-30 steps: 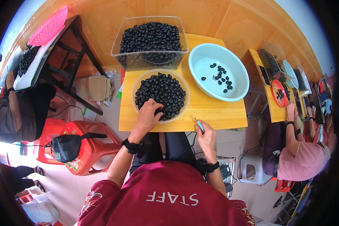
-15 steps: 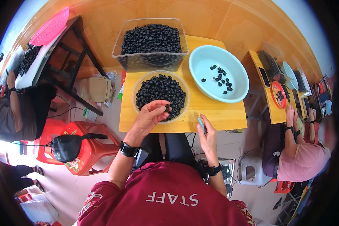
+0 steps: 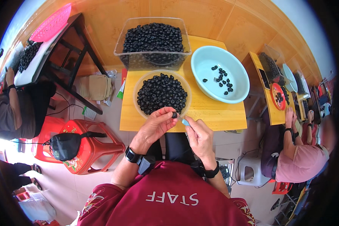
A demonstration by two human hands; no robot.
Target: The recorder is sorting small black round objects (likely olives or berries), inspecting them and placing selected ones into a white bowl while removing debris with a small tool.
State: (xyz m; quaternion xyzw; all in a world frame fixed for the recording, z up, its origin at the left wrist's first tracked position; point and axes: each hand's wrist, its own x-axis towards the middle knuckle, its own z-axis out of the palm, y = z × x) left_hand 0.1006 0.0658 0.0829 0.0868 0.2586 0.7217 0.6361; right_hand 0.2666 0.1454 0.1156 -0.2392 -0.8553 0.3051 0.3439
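Between the thumb and fingertips of my left hand [image 3: 156,124] is a small round black part [image 3: 174,115], like those in the bowl. My right hand [image 3: 200,137] grips a small tool with a light-blue handle [image 3: 185,122]; its thin tip meets or nearly meets the part. Just beyond my hands sits a round clear bowl [image 3: 136,103] heaped with small black ring-like parts [image 3: 162,92]. To its right, a light-blue basin [image 3: 239,90] holds several of these parts. Behind the bowl, a clear rectangular tub [image 3: 152,60] is filled with more of them.
The yellow wooden table [image 3: 222,118] ends close to my lap. On the left are a red stool [image 3: 96,147] with a black bag [image 3: 66,146] and a dark-framed table [image 3: 77,41]. Co-workers sit on both sides, one in a pink top [image 3: 301,164] near a red plate [image 3: 278,107].
My right hand has moved left and up, bringing the blue-handled tool to the black part. My left hand has shifted slightly right and down, away from the bowl, still pinching the part.
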